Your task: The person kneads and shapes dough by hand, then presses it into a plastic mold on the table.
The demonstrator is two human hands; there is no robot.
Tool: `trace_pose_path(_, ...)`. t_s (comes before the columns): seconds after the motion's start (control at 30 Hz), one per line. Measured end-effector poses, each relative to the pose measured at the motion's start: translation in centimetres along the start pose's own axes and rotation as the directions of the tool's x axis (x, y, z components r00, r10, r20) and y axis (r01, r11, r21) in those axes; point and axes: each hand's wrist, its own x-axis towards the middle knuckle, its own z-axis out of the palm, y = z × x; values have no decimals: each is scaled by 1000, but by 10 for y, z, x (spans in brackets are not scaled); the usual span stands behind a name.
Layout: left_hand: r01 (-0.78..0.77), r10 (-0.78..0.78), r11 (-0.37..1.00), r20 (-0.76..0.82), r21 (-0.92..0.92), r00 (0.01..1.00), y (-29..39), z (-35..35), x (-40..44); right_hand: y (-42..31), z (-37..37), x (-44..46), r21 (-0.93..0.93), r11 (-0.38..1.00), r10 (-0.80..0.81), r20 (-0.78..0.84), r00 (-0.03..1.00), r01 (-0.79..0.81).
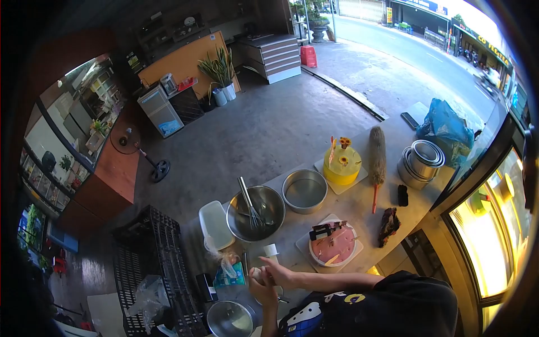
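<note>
My left hand (262, 291) and my right hand (279, 274) are closed together near the table's front edge. A small pale rounded thing (257, 274) shows between their fingers, too small and covered to name. Just below and left of them stands a metal bowl (227, 319) with something pale yellow inside. Close by lies a blue-green packet (231, 276), with a white cylindrical container (270, 250) behind my hands. A larger steel bowl (269, 208) beyond it holds a whisk (251, 209).
A pink cake (335, 245) on a board, a round cake tin (305, 191), a yellow cake (342, 167), a duster (377, 151) and stacked tins (421, 163) occupy the table. A white plastic tub (216, 224) and black crate (163, 269) are at left.
</note>
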Motion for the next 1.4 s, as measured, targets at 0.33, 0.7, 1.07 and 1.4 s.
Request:
trace_pose_path(0.33, -14, 13, 1000, 80, 7, 997, -21, -12, 13, 9, -5, -8, -628, 705, -465, -59, 883, 330)
trace_pose_path(0.7, -199, 207, 977, 108, -74, 972, -2, -14, 3, 24, -13, 5, 248, 933, 223, 172, 960, -261)
trace_pose_path(1.07, -431, 408, 878, 144, 208, 901, 8, -24, 6, 4, 16, -9, 390, 905, 119, 149, 982, -169)
trace_pose_path(1.4, -537, 438, 742, 316, 401, 841, 28, -42, -8, -4, 28, -24, 335, 941, 13, 118, 993, -52)
